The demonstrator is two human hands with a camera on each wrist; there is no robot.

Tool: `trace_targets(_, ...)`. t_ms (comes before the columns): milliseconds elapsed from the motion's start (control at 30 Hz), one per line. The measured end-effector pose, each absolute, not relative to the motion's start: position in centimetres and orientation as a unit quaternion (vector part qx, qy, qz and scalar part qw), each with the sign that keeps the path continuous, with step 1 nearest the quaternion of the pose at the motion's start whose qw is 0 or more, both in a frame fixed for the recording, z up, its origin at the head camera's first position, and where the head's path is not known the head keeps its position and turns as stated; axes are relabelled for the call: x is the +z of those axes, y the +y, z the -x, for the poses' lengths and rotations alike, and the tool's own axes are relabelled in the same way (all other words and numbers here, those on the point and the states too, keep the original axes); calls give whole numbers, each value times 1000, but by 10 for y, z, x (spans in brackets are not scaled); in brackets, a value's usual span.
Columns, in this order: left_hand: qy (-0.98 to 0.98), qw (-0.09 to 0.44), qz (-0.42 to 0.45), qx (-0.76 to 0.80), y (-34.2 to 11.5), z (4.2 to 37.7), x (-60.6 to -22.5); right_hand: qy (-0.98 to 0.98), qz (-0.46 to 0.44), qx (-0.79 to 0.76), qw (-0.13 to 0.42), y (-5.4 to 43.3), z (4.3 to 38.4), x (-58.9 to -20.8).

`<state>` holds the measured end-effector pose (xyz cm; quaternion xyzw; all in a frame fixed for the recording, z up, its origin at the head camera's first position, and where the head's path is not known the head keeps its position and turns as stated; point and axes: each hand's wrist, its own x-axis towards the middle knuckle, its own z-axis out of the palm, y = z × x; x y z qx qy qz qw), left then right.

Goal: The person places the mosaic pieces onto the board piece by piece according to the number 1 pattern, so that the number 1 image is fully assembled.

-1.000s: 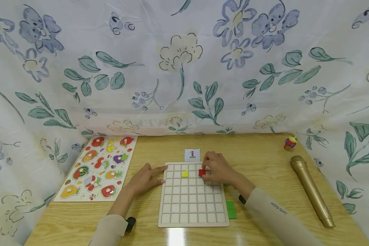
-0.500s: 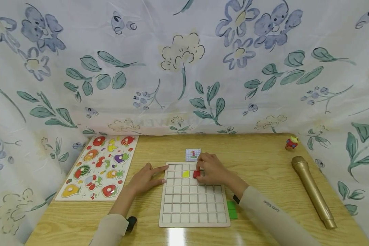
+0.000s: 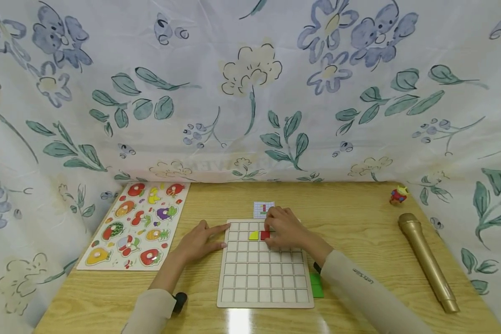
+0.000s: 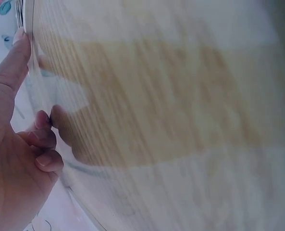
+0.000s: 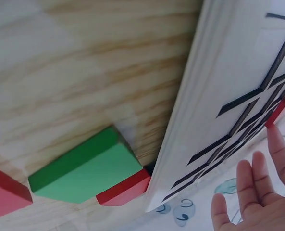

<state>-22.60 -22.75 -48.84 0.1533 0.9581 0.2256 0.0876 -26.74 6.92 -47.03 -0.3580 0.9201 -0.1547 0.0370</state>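
A pale wooden grid board (image 3: 265,283) lies flat in the head view. My left hand (image 3: 198,243) rests at its far left corner, with the straight index finger on the corner and the thumb at the side edge. A small red square tile (image 3: 265,235) is pinched between the fingertips and thumb of my right hand (image 3: 285,229). This tile is over the second row from the far edge, just right of a yellow tile (image 3: 253,235) with one cut corner. The right wrist view shows the same red tile (image 5: 276,113) edge-on at the fingertips.
Green blocks (image 3: 316,285) lie by the board's right edge; a green block (image 5: 89,168) and a red block (image 5: 125,190) show in the right wrist view. A printed card (image 3: 259,211), fruit puzzle (image 3: 123,253), gold microphone (image 3: 427,262) and toy figure (image 3: 398,195) surround the board.
My right hand has slid left with the red tile, bringing it beside the yellow tile. The left hand stays at the board's corner. The view has shifted slightly.
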Motion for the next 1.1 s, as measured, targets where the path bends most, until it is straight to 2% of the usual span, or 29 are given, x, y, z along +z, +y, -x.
trace_targets(800, 956, 93, -148, 238, -228, 228, -494, 915, 340, -212, 52, 73, 267, -474)
trace_targets(1100, 956, 95, -141, 239, -228, 227, -494, 909, 321, -265, 35, 97, 261, -474)
